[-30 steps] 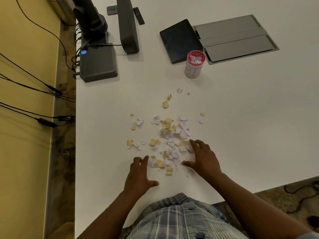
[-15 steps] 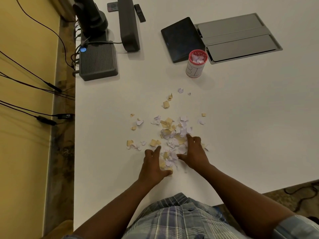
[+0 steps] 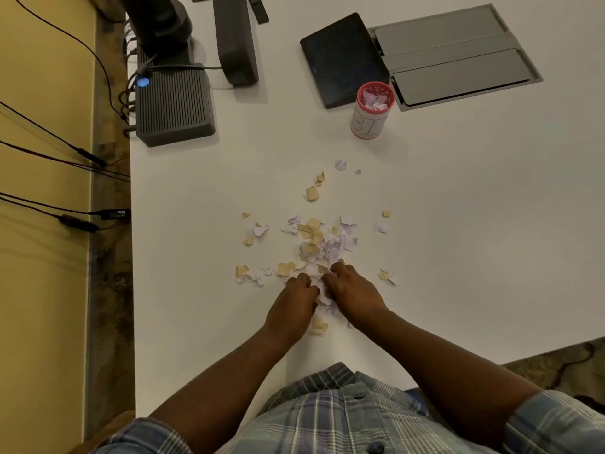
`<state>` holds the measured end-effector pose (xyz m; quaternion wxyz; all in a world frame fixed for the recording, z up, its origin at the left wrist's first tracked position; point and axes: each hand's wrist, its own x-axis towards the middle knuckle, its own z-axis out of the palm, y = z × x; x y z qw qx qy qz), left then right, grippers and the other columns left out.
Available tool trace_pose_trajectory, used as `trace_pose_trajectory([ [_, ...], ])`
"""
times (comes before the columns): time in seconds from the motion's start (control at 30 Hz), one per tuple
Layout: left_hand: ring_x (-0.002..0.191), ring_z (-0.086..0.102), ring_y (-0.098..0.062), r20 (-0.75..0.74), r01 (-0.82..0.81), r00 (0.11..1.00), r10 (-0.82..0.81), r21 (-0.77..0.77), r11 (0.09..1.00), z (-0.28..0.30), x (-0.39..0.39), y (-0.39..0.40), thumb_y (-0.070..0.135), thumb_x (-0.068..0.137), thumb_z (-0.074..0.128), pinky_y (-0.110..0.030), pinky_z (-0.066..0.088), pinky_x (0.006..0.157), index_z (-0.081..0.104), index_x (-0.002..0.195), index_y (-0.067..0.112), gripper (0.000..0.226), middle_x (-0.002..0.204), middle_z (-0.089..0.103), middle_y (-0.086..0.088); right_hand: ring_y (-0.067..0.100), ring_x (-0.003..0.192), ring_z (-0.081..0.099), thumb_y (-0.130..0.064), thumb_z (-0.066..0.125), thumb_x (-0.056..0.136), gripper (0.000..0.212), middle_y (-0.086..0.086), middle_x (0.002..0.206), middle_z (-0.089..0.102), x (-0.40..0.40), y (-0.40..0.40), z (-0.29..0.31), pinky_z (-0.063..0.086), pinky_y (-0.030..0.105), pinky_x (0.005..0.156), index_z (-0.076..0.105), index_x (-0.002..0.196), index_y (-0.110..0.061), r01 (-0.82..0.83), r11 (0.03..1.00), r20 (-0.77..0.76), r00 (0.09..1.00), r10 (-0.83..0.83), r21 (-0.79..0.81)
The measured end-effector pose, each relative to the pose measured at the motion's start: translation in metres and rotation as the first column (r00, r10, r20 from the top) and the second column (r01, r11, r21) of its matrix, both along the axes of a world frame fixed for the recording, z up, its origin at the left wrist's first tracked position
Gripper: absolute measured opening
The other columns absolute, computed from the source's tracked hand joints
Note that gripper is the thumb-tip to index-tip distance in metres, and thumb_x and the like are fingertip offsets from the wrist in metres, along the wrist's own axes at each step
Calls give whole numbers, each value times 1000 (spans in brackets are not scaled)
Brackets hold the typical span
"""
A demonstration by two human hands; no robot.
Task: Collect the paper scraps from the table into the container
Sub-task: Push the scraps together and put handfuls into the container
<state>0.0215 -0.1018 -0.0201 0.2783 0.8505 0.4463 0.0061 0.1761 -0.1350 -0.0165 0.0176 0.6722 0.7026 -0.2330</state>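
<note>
Head view: left hand (image 3: 294, 299) and right hand (image 3: 355, 291) lie side by side on the white table (image 3: 458, 257), knuckles up, with fingers curled inward toward each other. Between them they gather a clump of paper scraps (image 3: 319, 244), pressing it from both sides at the near end of the pile. White scraps show in the narrow gap between the two hands, and a tan scrap (image 3: 319, 326) lies just behind the left hand.

Main pile position: mid-table, directly beyond the fingertips, a mix of white and tan pieces. Loose outliers lie around it: a small group (image 3: 245, 273) to the left, a pair of pieces (image 3: 386, 276) to the right, and several singles (image 3: 312, 193) farther out toward the container.

Container (image 3: 371, 109): a cylindrical cup with a red rim and a white label bearing hand-drawn marks. It stands upright, well apart from the hands, beyond the pile and slightly to the right. Scraps are visible inside it.

Surroundings: a dark tablet (image 3: 343, 57) lies just behind the container, touching a grey recessed panel (image 3: 455, 57) in the table. A ribbed dark box (image 3: 173, 103) with a blue light sits at the far left edge, beside a dark stand (image 3: 234, 37). Cables (image 3: 49, 142) run along the yellow wall (image 3: 39, 290) at left.
</note>
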Motion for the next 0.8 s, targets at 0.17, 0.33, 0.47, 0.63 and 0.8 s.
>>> trace_pose_trajectory([
  [0.17, 90, 54, -16, 45, -51, 998, 53, -34, 998, 0, -2, 6, 15, 92, 53, -17, 40, 69, 64, 96, 11, 13, 101, 58, -6, 27, 88, 54, -8, 62, 86, 27, 10, 102, 55, -2, 0, 4, 46, 34, 60, 60, 113, -9, -59, 998, -19, 998, 59, -2],
  [0.33, 117, 46, -20, -17, -113, 993, 114, 49, 992, 6, -4, 18, 24, 82, 70, -25, 51, 82, 44, 129, 18, 55, 133, 41, -6, 23, 102, 55, -27, 50, 96, 41, 4, 119, 57, 2, -5, 6, 54, 34, 70, 45, 136, -20, 41, 999, -24, 999, -42, -5],
  [0.47, 139, 18, -29, -219, -33, 975, 41, 42, 999, 10, 0, 35, 42, 78, 70, -42, 46, 98, 16, 146, 33, 87, 154, 12, -9, 21, 125, 42, -58, 41, 93, 69, 2, 143, 40, -5, -7, 14, 48, 33, 91, 23, 148, -21, 202, 964, -10, 978, -206, -171],
  [0.63, 130, 32, -25, -197, 102, 975, -100, 2, 995, 6, 7, 44, 29, 87, 62, -36, 47, 94, 45, 134, 26, 50, 148, 30, -5, 25, 114, 45, -42, 55, 92, 54, 7, 130, 42, -20, -12, 5, 51, 34, 73, 38, 137, -17, 86, 988, 11, 996, -85, -132],
  [0.8, 100, 51, -19, -88, 85, 993, -80, 52, 995, 0, 3, 38, 15, 93, 44, -23, 41, 68, 63, 102, 13, 21, 114, 54, -4, 29, 89, 54, -10, 60, 88, 32, 14, 106, 55, -23, -14, 7, 44, 35, 58, 56, 120, -7, -77, 996, 9, 997, 77, -38],
])
